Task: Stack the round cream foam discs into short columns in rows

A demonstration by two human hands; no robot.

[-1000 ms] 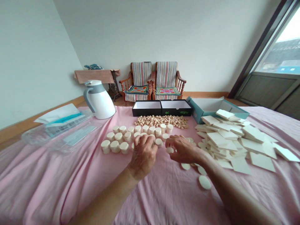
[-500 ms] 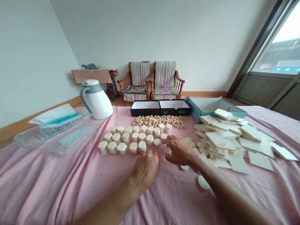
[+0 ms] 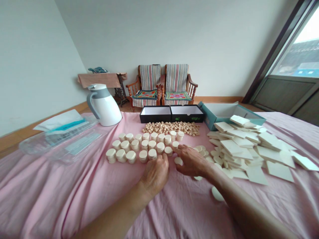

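Observation:
Short stacks of round wooden discs (image 3: 135, 144) stand in rows on the pink cloth. My left hand (image 3: 156, 173) is closed at the front row, its curled fingertips close to a disc stack (image 3: 168, 151); whatever they may hold is hidden. My right hand (image 3: 191, 160) reaches in from the right, palm down, thumb and fingers apart. Its fingertips touch or nearly touch a pale disc (image 3: 175, 144) at the right end of the middle row. A loose disc (image 3: 178, 161) lies by its thumb. More loose discs (image 3: 201, 150) lie beyond the right wrist.
Small wooden beads (image 3: 171, 128) lie behind the stacks, before two black boxes (image 3: 156, 117). At right, square wooden boards (image 3: 233, 147) are heaped against a teal box (image 3: 211, 121). A white jug (image 3: 109, 111) and clear plastic packaging (image 3: 74, 146) occupy the left. Another disc (image 3: 217, 194) lies near my right forearm.
My left hand has moved slightly forward, closer to the stack at the right end of the front rows. My right hand stays in almost the same place. The view has shifted slightly.

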